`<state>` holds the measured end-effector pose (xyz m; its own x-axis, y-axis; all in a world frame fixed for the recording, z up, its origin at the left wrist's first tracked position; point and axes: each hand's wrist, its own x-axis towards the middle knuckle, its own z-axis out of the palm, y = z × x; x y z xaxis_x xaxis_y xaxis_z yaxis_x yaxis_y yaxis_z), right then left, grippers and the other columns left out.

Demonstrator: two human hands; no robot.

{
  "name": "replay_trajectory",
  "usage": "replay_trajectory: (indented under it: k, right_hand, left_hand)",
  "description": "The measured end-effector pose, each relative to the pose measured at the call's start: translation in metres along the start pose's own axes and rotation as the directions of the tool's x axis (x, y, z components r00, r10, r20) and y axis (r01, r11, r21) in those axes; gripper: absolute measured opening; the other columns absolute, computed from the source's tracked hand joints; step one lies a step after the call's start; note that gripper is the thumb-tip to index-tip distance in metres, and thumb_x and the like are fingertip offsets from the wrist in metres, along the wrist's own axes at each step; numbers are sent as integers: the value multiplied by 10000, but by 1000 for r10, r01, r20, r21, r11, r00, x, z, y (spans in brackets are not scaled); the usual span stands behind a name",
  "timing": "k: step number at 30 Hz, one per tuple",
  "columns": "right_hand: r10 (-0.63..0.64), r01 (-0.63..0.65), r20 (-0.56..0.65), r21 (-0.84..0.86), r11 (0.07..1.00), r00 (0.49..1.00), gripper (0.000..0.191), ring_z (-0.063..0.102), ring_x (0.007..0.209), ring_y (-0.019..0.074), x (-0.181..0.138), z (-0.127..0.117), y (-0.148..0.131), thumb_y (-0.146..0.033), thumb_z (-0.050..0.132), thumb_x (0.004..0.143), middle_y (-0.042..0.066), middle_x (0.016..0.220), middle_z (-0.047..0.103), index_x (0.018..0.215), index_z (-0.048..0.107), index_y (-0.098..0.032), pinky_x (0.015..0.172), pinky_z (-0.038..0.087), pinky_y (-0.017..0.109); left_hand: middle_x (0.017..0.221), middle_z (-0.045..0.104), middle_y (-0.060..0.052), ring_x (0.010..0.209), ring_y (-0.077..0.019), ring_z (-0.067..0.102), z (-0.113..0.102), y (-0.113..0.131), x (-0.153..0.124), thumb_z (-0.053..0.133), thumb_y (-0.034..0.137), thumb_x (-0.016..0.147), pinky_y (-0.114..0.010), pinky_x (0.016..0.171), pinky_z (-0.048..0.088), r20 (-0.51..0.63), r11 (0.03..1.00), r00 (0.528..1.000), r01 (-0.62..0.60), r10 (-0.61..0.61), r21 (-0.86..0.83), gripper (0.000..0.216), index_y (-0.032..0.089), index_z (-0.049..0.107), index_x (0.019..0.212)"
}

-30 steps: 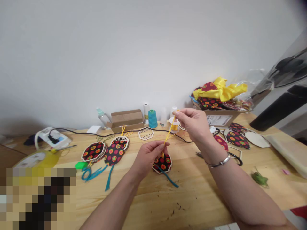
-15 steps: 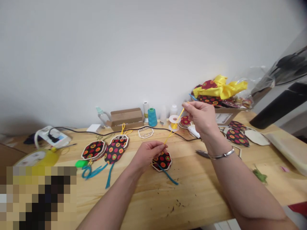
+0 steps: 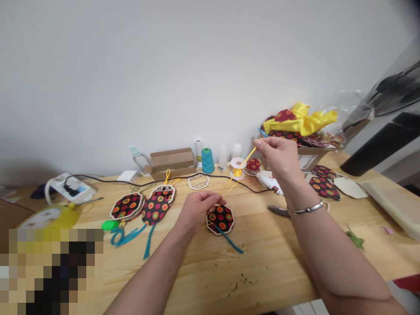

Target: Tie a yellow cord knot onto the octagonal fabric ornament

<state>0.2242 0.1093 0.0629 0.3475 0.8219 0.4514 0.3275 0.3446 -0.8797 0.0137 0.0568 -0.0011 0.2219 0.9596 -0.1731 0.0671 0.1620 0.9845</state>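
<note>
Near the frame centre, the left hand (image 3: pixel 197 208) pinched the lower end of a yellow cord (image 3: pixel 239 170) beside the patterned ornament (image 3: pixel 221 218) on the table (image 3: pixel 262 262). The right hand (image 3: pixel 278 157), higher and to the right, pinched the cord's upper end, pulling it taut.

The white label on the cardboard box (image 3: pixel 306 159) carries print too small to read.

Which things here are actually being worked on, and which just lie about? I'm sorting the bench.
In hand:
left hand on the fabric ornament
right hand pulling the yellow cord

Lying about:
teal thread cone
cardboard box
finished ornaments
yellow cloth
scissors
</note>
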Motion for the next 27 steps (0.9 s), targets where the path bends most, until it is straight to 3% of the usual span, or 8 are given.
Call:
replay_trajectory:
  k: [3, 7, 9, 12, 17, 20, 24, 27]
  right_hand:
    - [-36, 110, 186, -406, 907, 982, 199, 453, 461, 116, 2, -8, 3, -279, 589, 685, 8, 469, 526, 551, 623, -135, 480, 327, 252]
    - [61, 264, 357, -785, 561, 932, 115, 593, 685, 253, -5, -8, 1, -136, 572, 669, 140, 729, 659, 700, 681, -122, 588, 397, 326]
    - [13, 329, 420, -730, 599, 907, 213, 605, 811, 281, -13, 1, -4, -126, 524, 721, 159, 874, 665, 864, 682, -130, 681, 423, 361]
    - [-88, 369, 576, -392, 843, 813, 273, 593, 927, 226, -29, 22, -10, -212, 431, 832, 92, 981, 662, 970, 663, -178, 819, 423, 347]
    - [-184, 161, 835, 116, 980, 519, 386, 460, 1144, 155, -48, 48, -4, -374, 339, 889, 46, 1236, 522, 1173, 535, -202, 958, 353, 303]
    - [-148, 44, 901, 143, 989, 407, 428, 477, 1119, 150, -49, 52, 6, -433, 307, 886, 52, 1196, 552, 1144, 558, -201, 939, 366, 290]
    - [-120, -99, 963, 147, 984, 240, 387, 599, 783, 118, -48, 53, 18, -425, 399, 850, 49, 915, 651, 1032, 620, -164, 706, 468, 232]
    - [-73, -94, 973, 95, 991, 218, 334, 561, 634, 85, -47, 54, 24, -314, 509, 798, 17, 775, 642, 1090, 590, -174, 560, 437, 174]
  left_hand:
    - [641, 654, -16, 538, -109, 491, -1, 5, -2, 582, 342, 702, -236, 559, 384, -68, 982, 991, -102, 114, 160, 217, 151, 686, 694]
    - [780, 658, -32, 772, -171, 567, -4, 5, -3, 548, 294, 741, -284, 728, 411, -85, 872, 933, -291, 350, 394, 180, 175, 683, 734]
    - [799, 621, -37, 789, -169, 549, -5, 4, -2, 532, 271, 759, -287, 732, 405, -54, 764, 883, -371, 466, 527, 173, 184, 676, 718]
    - [745, 570, -29, 740, -159, 527, -7, 2, -2, 502, 265, 786, -282, 680, 395, -9, 634, 851, -385, 526, 671, 190, 199, 668, 723]
    - [667, 569, -18, 681, -156, 528, -10, 4, -3, 483, 254, 794, -271, 649, 389, 29, 587, 842, -400, 539, 704, 194, 201, 648, 705]
    - [691, 618, -23, 677, -158, 538, -12, 8, -3, 488, 255, 786, -261, 643, 388, 21, 619, 854, -393, 519, 680, 187, 203, 658, 729]
    - [609, 619, -7, 610, -145, 528, -16, 10, -1, 478, 279, 773, -245, 595, 365, 2, 653, 904, -310, 428, 690, 255, 184, 652, 613]
    - [554, 605, 9, 590, -147, 521, -20, 8, 2, 506, 306, 730, -242, 574, 356, -60, 743, 950, -199, 306, 639, 251, 170, 665, 590]
